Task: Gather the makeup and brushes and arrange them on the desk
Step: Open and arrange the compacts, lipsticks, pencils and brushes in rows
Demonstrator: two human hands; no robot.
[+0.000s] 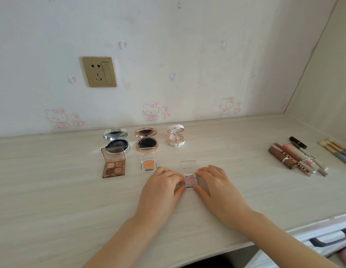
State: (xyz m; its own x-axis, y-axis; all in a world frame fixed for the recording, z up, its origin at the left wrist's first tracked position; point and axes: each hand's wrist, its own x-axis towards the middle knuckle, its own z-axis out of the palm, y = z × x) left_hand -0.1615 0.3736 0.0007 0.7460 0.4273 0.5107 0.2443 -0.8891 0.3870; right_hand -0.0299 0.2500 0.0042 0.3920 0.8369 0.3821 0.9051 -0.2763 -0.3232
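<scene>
Pinching the pink eyeshadow point(189, 180) between left hand point(162, 182) and right hand point(214, 182).
Head view: gripped at both sides, lid up, mid surface point(52, 200); orange eyeshadow point(148, 164) and palette point(113, 165) leftward, lipsticks point(290, 157) and brushes point(336, 151) well right.

Pink glitter eyeshadow point(189, 180): open, clear lid upright, flat at desk centre. Orange eyeshadow point(148, 164) at its 10 o'clock, brown quad palette point(113, 165) beyond, both open. Silver compact point(116, 141), gold compact point(147, 141) and white compact point(176, 137) open at 11 to 12 o'clock. Lip tubes point(296, 159) and brushes point(336, 149) at 3 o'clock
</scene>
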